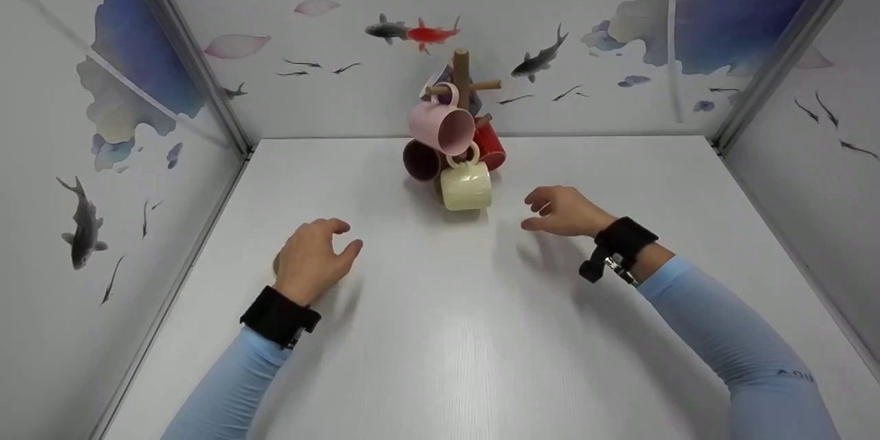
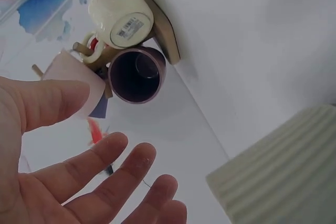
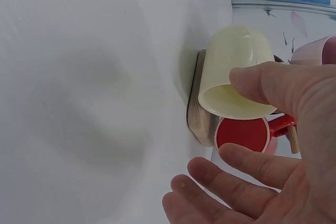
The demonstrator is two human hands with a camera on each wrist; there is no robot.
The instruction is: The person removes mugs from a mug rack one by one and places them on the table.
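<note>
A wooden mug tree stands at the back of the white table. On it hang a pink mug, a pale yellow mug, a red mug and a dark-lined mug; a greyish one is partly hidden behind. My right hand hovers right of the yellow mug, apart from it, fingers loosely bent and holding nothing. Over the table's left side is my left hand, thumb and fingers spread, with nothing in it. Beside it, a ribbed pale green object shows in the left wrist view, mostly hidden from the head.
White panels printed with fish and petals enclose the table at the back and both sides. Metal posts stand at the rear corners. The mug tree's wooden base rests close to the back wall.
</note>
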